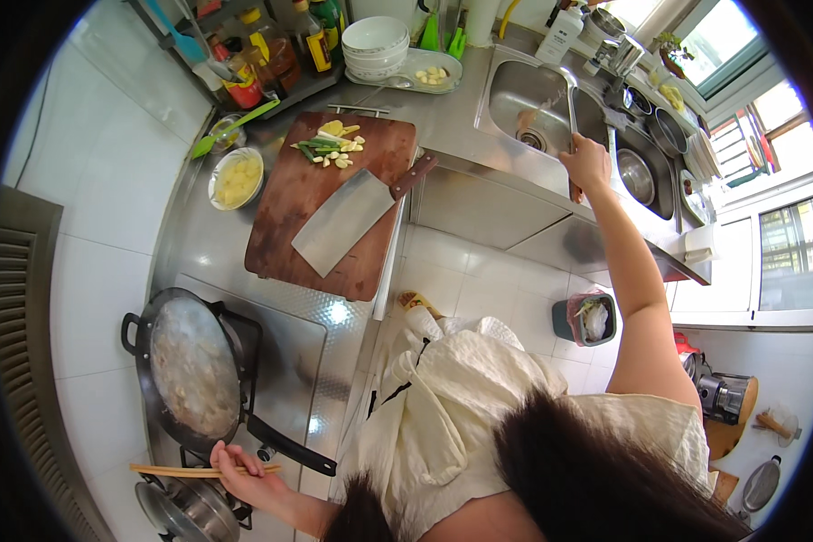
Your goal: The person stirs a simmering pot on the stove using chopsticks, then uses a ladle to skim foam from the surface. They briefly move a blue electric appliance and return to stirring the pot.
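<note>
My left hand (247,474) is closed round wooden chopsticks (176,470), just below the near rim of a black wok (148,379). Cloudy, steaming liquid with pieces of food fills the wok; its long black handle points right. On the far right, my right hand (588,162) grips the wooden handle of a long metal utensil (572,101) that reaches over the steel sink (515,88). The utensil's working end is not clear. Between my hands, a cleaver (342,220) lies on a wooden cutting board (278,230), below garlic, scallion and ginger pieces (332,143).
Left of the board sit a bowl of pale yellow slices (236,179) and a small bowl with a green spatula (234,129) across it. Bottles (271,51) and stacked white bowls (376,47) stand behind. A lidded steel pot (200,511) is near my left hand; a waste bin (584,318) stands on the floor.
</note>
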`<state>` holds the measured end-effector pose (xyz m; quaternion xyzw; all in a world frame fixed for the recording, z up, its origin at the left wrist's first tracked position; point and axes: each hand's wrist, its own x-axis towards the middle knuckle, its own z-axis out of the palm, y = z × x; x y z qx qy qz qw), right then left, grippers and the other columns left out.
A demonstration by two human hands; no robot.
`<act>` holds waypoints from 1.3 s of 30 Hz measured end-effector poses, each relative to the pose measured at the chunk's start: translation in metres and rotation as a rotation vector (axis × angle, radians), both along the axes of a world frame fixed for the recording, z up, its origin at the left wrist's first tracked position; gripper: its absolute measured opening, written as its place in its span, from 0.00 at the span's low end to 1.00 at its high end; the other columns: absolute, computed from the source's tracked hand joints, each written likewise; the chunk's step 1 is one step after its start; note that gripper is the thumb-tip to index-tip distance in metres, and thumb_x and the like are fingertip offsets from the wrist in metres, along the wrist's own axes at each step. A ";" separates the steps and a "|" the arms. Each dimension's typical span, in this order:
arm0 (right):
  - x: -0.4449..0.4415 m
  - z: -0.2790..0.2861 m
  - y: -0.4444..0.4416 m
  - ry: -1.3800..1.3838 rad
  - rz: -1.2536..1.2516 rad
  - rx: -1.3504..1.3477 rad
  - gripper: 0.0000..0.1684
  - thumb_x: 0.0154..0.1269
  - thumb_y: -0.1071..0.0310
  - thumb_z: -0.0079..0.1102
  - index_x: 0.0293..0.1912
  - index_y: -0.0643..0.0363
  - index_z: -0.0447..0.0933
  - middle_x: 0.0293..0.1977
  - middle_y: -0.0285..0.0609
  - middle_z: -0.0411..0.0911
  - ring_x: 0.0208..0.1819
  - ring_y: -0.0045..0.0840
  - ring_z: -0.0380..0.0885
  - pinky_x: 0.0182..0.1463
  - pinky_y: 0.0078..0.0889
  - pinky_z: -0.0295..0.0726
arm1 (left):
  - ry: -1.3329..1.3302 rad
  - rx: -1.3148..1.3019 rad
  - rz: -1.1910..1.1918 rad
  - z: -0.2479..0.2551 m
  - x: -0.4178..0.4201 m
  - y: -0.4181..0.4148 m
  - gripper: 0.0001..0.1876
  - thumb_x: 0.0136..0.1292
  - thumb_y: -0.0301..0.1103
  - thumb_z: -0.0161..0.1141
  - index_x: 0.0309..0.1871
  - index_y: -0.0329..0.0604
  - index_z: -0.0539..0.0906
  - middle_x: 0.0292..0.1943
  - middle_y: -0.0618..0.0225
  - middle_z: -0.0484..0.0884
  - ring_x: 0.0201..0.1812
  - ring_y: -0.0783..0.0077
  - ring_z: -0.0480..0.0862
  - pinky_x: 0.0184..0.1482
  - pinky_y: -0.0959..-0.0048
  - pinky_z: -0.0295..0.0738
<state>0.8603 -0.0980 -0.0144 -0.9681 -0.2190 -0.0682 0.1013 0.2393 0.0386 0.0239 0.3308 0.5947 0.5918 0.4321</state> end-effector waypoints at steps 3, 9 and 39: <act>-0.004 -0.005 0.009 0.035 -0.044 0.081 0.16 0.46 0.59 0.60 0.33 0.59 0.77 0.30 0.52 0.80 0.38 0.47 0.79 0.43 0.43 0.76 | 0.010 -0.001 0.035 0.001 -0.002 -0.003 0.09 0.65 0.32 0.51 0.41 0.38 0.77 0.26 0.71 0.72 0.14 0.86 0.59 0.15 0.85 0.49; -0.007 -0.011 0.036 0.667 0.102 1.207 0.11 0.58 0.65 0.60 0.31 0.65 0.77 0.23 0.38 0.75 0.24 0.21 0.73 0.28 0.22 0.71 | -0.022 0.003 0.096 -0.001 -0.012 -0.013 0.08 0.66 0.32 0.51 0.42 0.39 0.77 0.25 0.71 0.73 0.14 0.87 0.59 0.15 0.85 0.50; -0.430 0.075 0.243 1.200 1.577 0.026 0.10 0.53 0.71 0.56 0.36 0.64 0.76 0.19 0.30 0.67 0.24 0.10 0.62 0.28 0.17 0.65 | -0.224 -0.037 0.259 -0.032 -0.039 -0.103 0.05 0.66 0.28 0.50 0.39 0.39 0.76 0.25 0.67 0.77 0.13 0.88 0.59 0.15 0.86 0.49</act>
